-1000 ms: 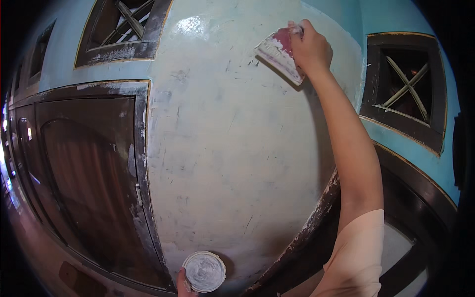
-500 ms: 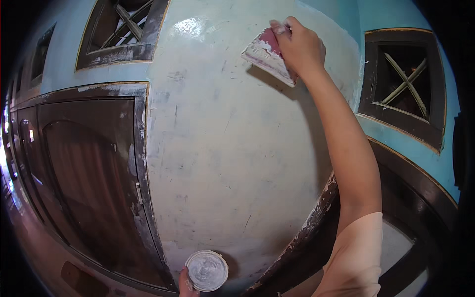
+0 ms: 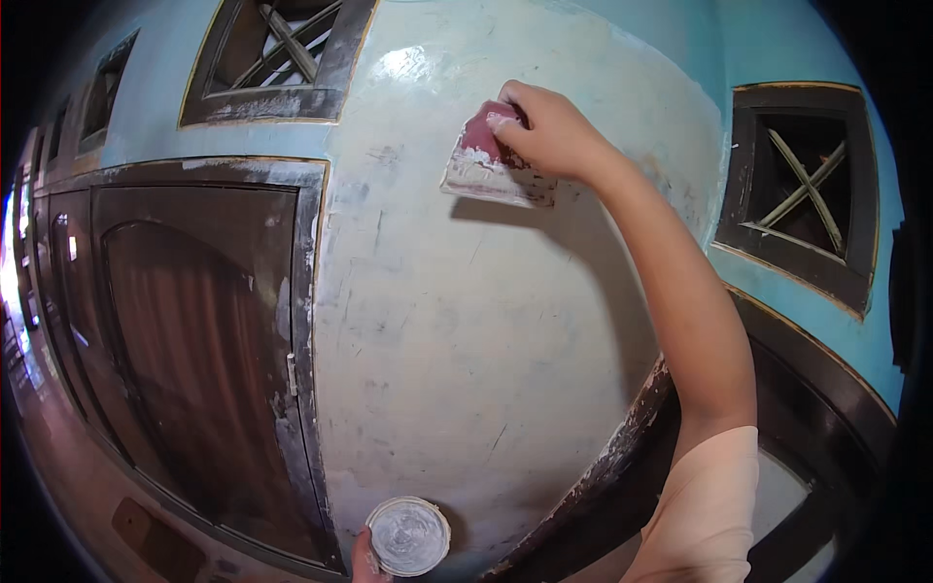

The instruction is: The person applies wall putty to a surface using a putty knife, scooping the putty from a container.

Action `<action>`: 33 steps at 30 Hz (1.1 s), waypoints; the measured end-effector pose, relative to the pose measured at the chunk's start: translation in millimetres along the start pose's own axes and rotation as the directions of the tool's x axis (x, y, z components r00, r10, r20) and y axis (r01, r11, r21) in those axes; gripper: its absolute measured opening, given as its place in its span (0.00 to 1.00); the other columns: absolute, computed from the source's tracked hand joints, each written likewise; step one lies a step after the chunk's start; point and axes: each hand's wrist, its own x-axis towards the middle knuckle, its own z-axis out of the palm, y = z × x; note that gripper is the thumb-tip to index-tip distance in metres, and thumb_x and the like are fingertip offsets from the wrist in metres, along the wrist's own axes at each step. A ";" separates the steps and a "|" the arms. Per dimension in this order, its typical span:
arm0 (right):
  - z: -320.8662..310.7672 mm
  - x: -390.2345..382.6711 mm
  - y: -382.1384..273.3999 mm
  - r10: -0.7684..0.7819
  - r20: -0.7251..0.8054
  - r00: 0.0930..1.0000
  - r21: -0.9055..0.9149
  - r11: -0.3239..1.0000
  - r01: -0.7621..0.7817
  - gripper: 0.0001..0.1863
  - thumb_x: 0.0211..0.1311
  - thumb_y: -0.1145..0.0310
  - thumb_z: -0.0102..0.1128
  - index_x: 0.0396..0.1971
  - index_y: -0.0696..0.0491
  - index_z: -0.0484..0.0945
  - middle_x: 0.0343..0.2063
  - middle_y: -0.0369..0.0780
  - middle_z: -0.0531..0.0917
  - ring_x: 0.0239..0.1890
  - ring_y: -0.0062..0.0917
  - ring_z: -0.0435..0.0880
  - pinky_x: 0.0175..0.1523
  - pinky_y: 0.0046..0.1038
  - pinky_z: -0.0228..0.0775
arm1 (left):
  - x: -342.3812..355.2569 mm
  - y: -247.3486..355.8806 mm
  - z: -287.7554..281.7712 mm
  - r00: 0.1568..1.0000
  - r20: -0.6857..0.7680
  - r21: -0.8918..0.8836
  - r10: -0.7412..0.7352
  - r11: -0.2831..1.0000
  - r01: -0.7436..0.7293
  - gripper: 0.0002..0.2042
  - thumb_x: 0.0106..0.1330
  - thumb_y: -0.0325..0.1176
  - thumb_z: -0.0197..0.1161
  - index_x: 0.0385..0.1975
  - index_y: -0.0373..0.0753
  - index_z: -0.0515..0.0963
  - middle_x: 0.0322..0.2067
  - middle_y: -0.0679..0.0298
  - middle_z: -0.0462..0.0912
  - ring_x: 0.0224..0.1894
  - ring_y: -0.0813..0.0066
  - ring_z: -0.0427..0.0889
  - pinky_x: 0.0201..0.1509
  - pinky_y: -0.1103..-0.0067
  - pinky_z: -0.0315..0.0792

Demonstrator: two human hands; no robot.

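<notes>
My right hand (image 3: 546,128) is closed around a dark red putty scraper (image 3: 498,160), its wide blade smeared with white putty. The blade's lower edge is against or very near the upper part of the wall (image 3: 437,321), and a shadow falls below it. The wall has a pale, patchy coat with dark scratches and grey spots. At the bottom, my left hand (image 3: 363,559) grips the side of a round tub (image 3: 409,536) with whitish putty in it. Only the thumb and part of that hand show; the other fingers are hidden behind the tub.
A dark wooden door (image 3: 194,321) with a putty-marked frame stands on the left. Above it is a vent window (image 3: 282,58) with crossed slats; another crossed vent (image 3: 802,185) sits at the right on blue wall. Dark woodwork (image 3: 807,360) lies below that, beside my arm.
My right hand has moved left and down across the wall with the scraper, whose blade has turned closer to level. The view has shifted slightly; the tub is still in my left hand.
</notes>
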 end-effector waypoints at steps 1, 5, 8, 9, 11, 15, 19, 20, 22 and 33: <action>-1.6 0.9 -1.3 0.046 0.033 0.998 0.061 0.997 -0.048 0.17 0.59 0.60 0.55 0.38 0.59 0.72 0.35 0.51 0.80 0.41 0.45 0.78 0.46 0.39 0.70 | -2.0 2.0 1.8 1.000 -0.005 -0.003 -0.001 1.000 0.001 0.18 0.72 0.38 0.44 0.53 0.34 0.72 0.49 0.61 0.79 0.50 0.68 0.78 0.54 0.74 0.74; 4.9 12.4 23.4 0.030 -0.012 0.999 0.010 1.000 -0.030 0.18 0.63 0.58 0.54 0.41 0.58 0.72 0.36 0.53 0.81 0.41 0.49 0.79 0.46 0.41 0.70 | -1.1 4.5 1.6 0.993 -0.081 -0.172 -0.084 0.983 0.069 0.18 0.72 0.38 0.45 0.51 0.33 0.74 0.46 0.60 0.80 0.48 0.68 0.79 0.52 0.73 0.75; -10.1 15.2 56.4 0.079 -0.204 0.976 -0.165 0.980 -0.114 0.19 0.65 0.56 0.53 0.43 0.58 0.72 0.37 0.54 0.81 0.42 0.51 0.78 0.47 0.44 0.70 | 0.7 8.4 -0.2 0.993 -0.090 -0.156 -0.070 0.986 0.055 0.18 0.72 0.39 0.46 0.51 0.33 0.74 0.45 0.59 0.80 0.48 0.68 0.80 0.52 0.73 0.75; -18.6 14.5 67.5 0.101 -0.286 0.953 -0.199 0.966 -0.162 0.19 0.65 0.56 0.53 0.44 0.57 0.72 0.37 0.54 0.81 0.43 0.51 0.78 0.47 0.44 0.70 | -0.4 9.8 -0.1 0.993 -0.098 -0.157 -0.071 0.986 0.055 0.18 0.72 0.39 0.46 0.51 0.33 0.73 0.45 0.60 0.80 0.48 0.68 0.80 0.52 0.73 0.75; -45.6 11.5 101.6 0.191 -0.379 0.906 -0.276 0.911 -0.307 0.19 0.65 0.56 0.52 0.46 0.56 0.73 0.40 0.54 0.81 0.46 0.51 0.78 0.49 0.43 0.70 | 5.8 6.5 -7.1 0.992 -0.093 -0.164 -0.079 0.984 0.063 0.18 0.72 0.40 0.47 0.51 0.33 0.73 0.45 0.60 0.80 0.48 0.68 0.80 0.52 0.73 0.75; -68.2 -8.0 112.9 0.231 -0.536 0.812 -0.079 0.944 -0.320 0.18 0.65 0.57 0.53 0.46 0.56 0.73 0.40 0.52 0.82 0.45 0.46 0.80 0.49 0.39 0.71 | -1.2 12.7 -7.4 0.998 -0.046 -0.172 -0.036 0.985 0.028 0.19 0.72 0.40 0.48 0.53 0.33 0.72 0.46 0.59 0.80 0.49 0.67 0.80 0.53 0.74 0.75; -36.8 -32.0 63.2 0.233 -0.234 0.944 0.358 0.923 -0.139 0.17 0.66 0.57 0.54 0.45 0.56 0.72 0.36 0.48 0.82 0.40 0.35 0.82 0.46 0.31 0.71 | 15.8 0.0 -23.1 0.995 0.096 -0.180 -0.032 0.983 0.049 0.25 0.74 0.47 0.37 0.59 0.35 0.67 0.54 0.54 0.76 0.55 0.60 0.76 0.62 0.65 0.68; -23.2 -39.9 48.2 0.153 -0.197 0.968 0.301 0.949 -0.089 0.16 0.66 0.57 0.53 0.43 0.55 0.72 0.35 0.49 0.82 0.40 0.39 0.81 0.46 0.33 0.71 | 15.2 1.6 -17.4 0.993 0.114 -0.162 -0.021 0.986 0.039 0.25 0.74 0.47 0.37 0.58 0.35 0.67 0.54 0.55 0.76 0.55 0.60 0.76 0.62 0.66 0.68; -4.7 -50.2 43.4 0.116 -0.009 0.993 0.149 0.982 -0.113 0.16 0.66 0.55 0.52 0.43 0.53 0.72 0.38 0.52 0.81 0.42 0.49 0.79 0.46 0.41 0.70 | 14.1 2.7 -10.2 0.991 0.135 -0.139 -0.013 0.990 0.032 0.25 0.74 0.48 0.36 0.58 0.35 0.67 0.53 0.55 0.76 0.54 0.61 0.77 0.61 0.66 0.69; -84.3 -135.9 153.5 0.430 -0.500 0.752 -0.078 0.842 -0.534 0.21 0.67 0.50 0.51 0.45 0.54 0.72 0.36 0.53 0.82 0.43 0.51 0.79 0.45 0.42 0.71 | 10.2 -0.2 -7.2 0.976 0.208 -0.107 -0.067 0.990 0.091 0.26 0.73 0.50 0.38 0.58 0.36 0.68 0.52 0.56 0.77 0.53 0.62 0.78 0.60 0.67 0.70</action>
